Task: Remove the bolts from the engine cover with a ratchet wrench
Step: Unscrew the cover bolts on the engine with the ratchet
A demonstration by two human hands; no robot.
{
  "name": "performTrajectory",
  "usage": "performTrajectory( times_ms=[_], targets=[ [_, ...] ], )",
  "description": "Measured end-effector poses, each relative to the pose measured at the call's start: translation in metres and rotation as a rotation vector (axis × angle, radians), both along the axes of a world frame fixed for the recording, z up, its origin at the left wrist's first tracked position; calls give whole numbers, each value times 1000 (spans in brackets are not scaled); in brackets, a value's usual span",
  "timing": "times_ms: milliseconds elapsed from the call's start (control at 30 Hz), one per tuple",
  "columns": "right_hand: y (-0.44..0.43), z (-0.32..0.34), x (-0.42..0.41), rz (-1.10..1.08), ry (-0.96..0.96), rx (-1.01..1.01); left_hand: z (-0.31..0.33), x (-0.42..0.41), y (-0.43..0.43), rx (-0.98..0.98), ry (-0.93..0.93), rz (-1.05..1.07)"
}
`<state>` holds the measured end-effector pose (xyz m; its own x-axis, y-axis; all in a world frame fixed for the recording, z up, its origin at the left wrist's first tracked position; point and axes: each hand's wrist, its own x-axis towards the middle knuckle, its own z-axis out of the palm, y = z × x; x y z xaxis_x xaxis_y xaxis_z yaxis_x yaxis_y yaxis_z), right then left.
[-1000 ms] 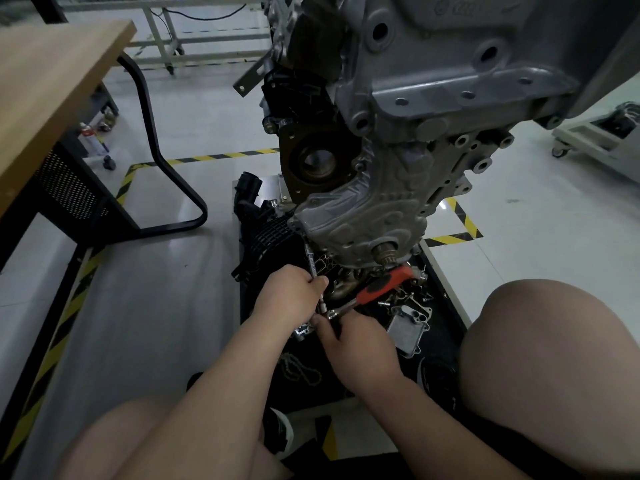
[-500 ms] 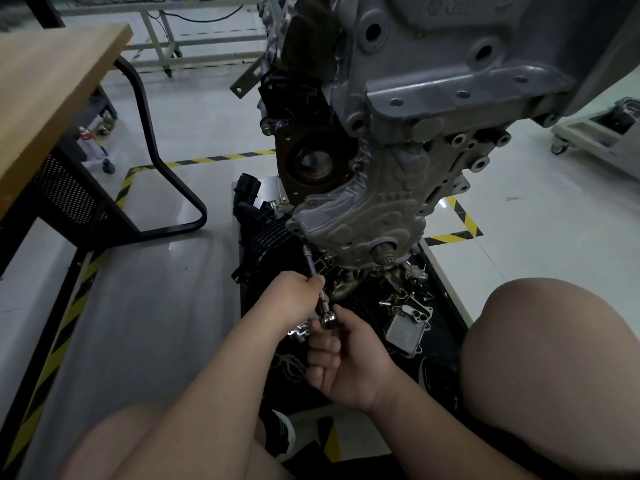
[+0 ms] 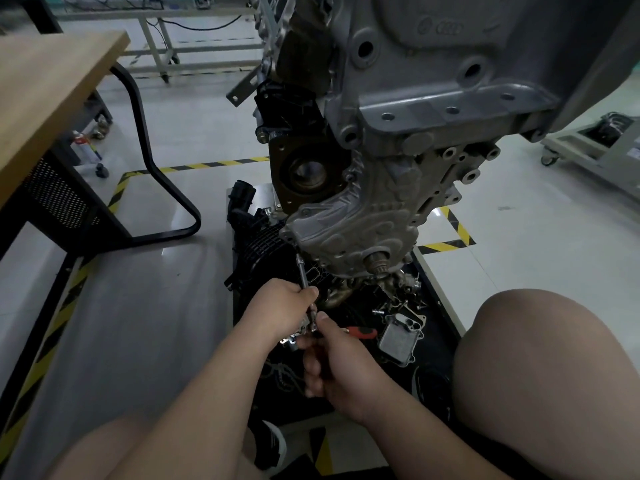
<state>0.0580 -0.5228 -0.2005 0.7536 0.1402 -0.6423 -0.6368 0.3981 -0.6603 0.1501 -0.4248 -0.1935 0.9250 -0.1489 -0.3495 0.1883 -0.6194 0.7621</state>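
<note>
The grey ribbed engine cover (image 3: 349, 233) hangs at the low end of the engine block (image 3: 450, 81). A thin steel extension bar (image 3: 304, 277) runs from the cover's lower left corner down toward me. My left hand (image 3: 280, 306) pinches the bar about halfway along. My right hand (image 3: 341, 365) grips the ratchet wrench at the bar's near end, and its red-orange handle (image 3: 362, 331) pokes out to the right of my thumb. The bolt under the socket is hidden.
Loose parts lie on the black mat (image 3: 440, 344) under the engine, among them a grey finned cooler (image 3: 401, 336) and a black plastic manifold (image 3: 259, 244). A wooden bench (image 3: 45, 98) with a black tube leg (image 3: 166, 209) stands left. My knees flank the mat.
The ratchet's red handle swung from upper right out of sight, then back into view beside my right thumb. My left hand stayed on the bar.
</note>
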Motion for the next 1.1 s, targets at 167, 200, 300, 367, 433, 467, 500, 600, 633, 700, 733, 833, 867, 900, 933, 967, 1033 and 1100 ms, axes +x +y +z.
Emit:
performTrajectory(
  times_ms=[167,200,300,367,433,467,500,600,633,700,733,833,867,900,933,967,1033,1100],
  targets=[
    [-5,-5,-3,22,-178,-368,1,-2,-1,43,-24,-32],
    [-6,-5,-3,25,-214,-454,1,-3,-2,53,-30,-38],
    [-12,-6,-2,83,-343,-792,1,-4,-4,71,-42,-51],
    [-17,-6,0,196,-430,-1069,3,-5,-5,70,-49,-51],
    [-20,-6,2,281,-474,-1257,3,-5,-5,48,-55,-47],
    [-20,-6,2,292,-482,-1277,4,-5,-5,42,-51,-48],
    [-20,-6,3,282,-478,-1227,4,-5,-5,33,-43,-48],
    [-17,0,2,149,-337,-783,5,-5,-4,-51,17,-27],
    [-14,2,1,86,-247,-582,4,-5,-4,-98,51,-7],
    [-9,7,-1,-49,-61,-150,2,-4,-4,-189,126,57],
    [-7,10,-2,-97,19,50,2,-4,-5,-226,167,88],
    [-4,15,-3,-135,135,448,4,-7,-10,-308,291,135],
    [-4,17,-3,-140,142,529,5,-8,-11,-331,321,143],
    [-4,18,-3,-144,147,585,6,-8,-12,-347,340,150],
    [-4,19,-3,-140,145,620,8,-9,-12,-357,350,156],
    [-4,20,-2,-135,144,639,9,-9,-13,-364,353,162],
    [-4,19,-1,-127,146,629,10,-9,-13,-375,347,164],
    [-4,17,0,-117,147,561,9,-9,-11,-376,330,157]
  ],
)
